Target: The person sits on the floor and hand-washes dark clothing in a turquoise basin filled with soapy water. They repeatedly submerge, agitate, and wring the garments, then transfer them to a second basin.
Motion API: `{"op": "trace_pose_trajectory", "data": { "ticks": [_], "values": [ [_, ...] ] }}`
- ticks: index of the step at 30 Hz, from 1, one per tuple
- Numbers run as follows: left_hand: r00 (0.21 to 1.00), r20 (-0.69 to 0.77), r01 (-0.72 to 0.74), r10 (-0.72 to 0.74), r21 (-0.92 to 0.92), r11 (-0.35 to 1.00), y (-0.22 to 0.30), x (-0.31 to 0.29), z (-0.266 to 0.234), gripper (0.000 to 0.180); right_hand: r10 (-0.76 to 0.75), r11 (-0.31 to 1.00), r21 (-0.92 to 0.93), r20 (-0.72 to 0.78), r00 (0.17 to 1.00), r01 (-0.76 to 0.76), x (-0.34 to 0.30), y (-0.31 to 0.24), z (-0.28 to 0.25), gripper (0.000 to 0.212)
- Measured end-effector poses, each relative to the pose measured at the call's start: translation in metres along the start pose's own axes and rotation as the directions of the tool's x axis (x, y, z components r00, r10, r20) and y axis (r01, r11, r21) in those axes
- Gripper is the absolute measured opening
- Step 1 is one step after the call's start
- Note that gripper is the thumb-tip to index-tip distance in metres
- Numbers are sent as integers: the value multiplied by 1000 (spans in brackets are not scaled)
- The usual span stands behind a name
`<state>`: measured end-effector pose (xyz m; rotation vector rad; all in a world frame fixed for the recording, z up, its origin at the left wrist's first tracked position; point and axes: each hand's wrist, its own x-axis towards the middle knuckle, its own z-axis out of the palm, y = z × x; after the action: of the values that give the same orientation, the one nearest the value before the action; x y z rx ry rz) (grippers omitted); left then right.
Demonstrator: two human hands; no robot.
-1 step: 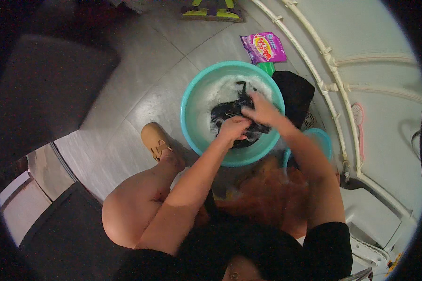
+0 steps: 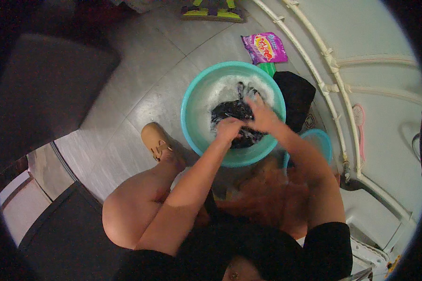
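A wide turquoise basin [image 2: 186,112] stands on the floor in front of me, with foamy water inside. In it lies a wet black cloth garment [image 2: 227,111], bunched up, with a strap-like end toward the far side. My left hand [image 2: 230,129] has its fingers closed on the near part of the garment. Over its right part is my right hand [image 2: 263,115], fingers spread and somewhat blurred by motion. Suds show around the cloth and at the right fingertips.
A purple packet [image 2: 265,48] lies beyond the basin, above a green item [image 2: 267,69]. Black fabric [image 2: 293,100] and a blue tub [image 2: 320,140] sit at the right. White pipes [image 2: 333,89] run along the wall, near a pink brush [image 2: 360,126]. A mop head [image 2: 213,15] is at the back.
My right hand has shifted a little, its fingers now spread over the cloth. The garment's far end has bunched and changed shape. My left hand has moved slightly.
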<state>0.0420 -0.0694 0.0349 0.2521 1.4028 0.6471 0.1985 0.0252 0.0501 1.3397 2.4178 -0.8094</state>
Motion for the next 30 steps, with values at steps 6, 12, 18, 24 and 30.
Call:
{"op": "trace_pose_trajectory", "data": {
  "ticks": [6, 12, 18, 24, 30],
  "values": [
    [663, -549, 74, 510, 725, 685, -48, 21, -41, 52, -99, 909, -404, 26, 995, 101, -4, -9, 55, 86],
    [782, -623, 160, -6, 191, 969, -55, 48, -39, 62, -58, 938, -314, 266, 962, 144, 47, 9, 69, 71],
    [963, -152, 96, -220, -573, 814, -52, 63, -72, 48, 165, 947, -299, 137, 977, -118, 70, -13, 60, 63],
    [790, -374, -243, 485, 536, 808, 35, 3, -28, 54, -5, 608, 751, 330, 944, -259, 34, 8, -16, 65],
    [775, 8, -592, 632, 357, 722, 4, -6, 17, 32, 176, 905, 401, -57, 983, -139, 31, -2, 5, 61]
  ]
}}
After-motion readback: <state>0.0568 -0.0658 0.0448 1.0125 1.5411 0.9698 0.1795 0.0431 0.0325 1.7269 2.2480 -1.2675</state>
